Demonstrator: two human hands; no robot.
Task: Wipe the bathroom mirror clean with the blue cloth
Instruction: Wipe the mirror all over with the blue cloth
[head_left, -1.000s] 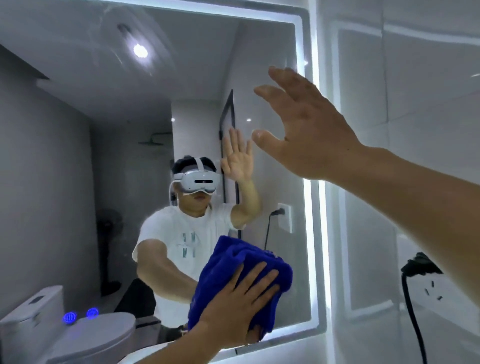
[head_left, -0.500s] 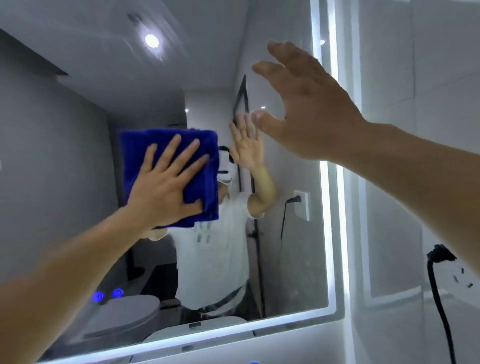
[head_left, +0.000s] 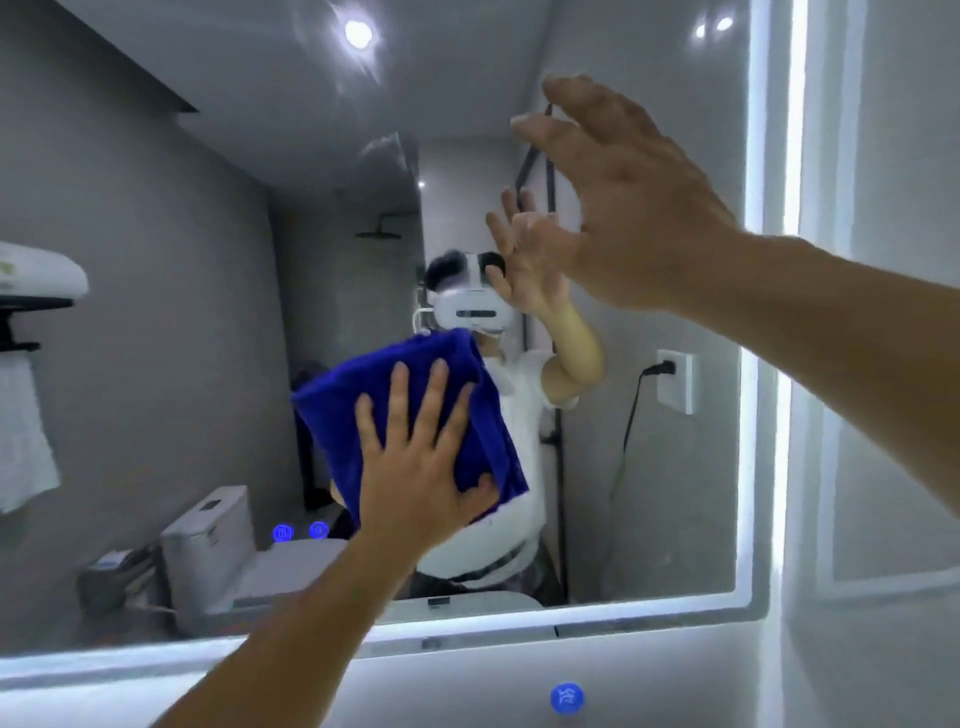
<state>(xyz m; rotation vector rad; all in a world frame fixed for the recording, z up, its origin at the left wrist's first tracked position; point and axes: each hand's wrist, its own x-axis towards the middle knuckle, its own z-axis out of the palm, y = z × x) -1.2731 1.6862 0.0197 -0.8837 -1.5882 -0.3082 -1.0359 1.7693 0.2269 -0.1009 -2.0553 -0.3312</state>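
A large bathroom mirror (head_left: 156, 260) with a lit white border fills the view. My left hand (head_left: 421, 467) presses the folded blue cloth (head_left: 374, 389) flat against the glass near the mirror's middle, fingers spread over it and thumb hooked round its right edge. My right hand (head_left: 623, 208) is raised in front of the mirror's upper right part, fingers apart and holding nothing; I cannot tell whether it touches the glass. The mirror reflects the person, partly hidden by the cloth and my hands.
The lit strip (head_left: 779, 312) marks the mirror's right edge, with a tiled wall (head_left: 893, 364) beyond it. A blue touch button (head_left: 567, 698) glows below the lower border. Reflected in the glass are a toilet (head_left: 218, 545), a hanging towel (head_left: 21, 436) and a plugged socket (head_left: 675, 379).
My left hand has swept the cloth from the lower right up to the upper left, then down toward the mirror's middle. My right hand stays raised at the upper right.
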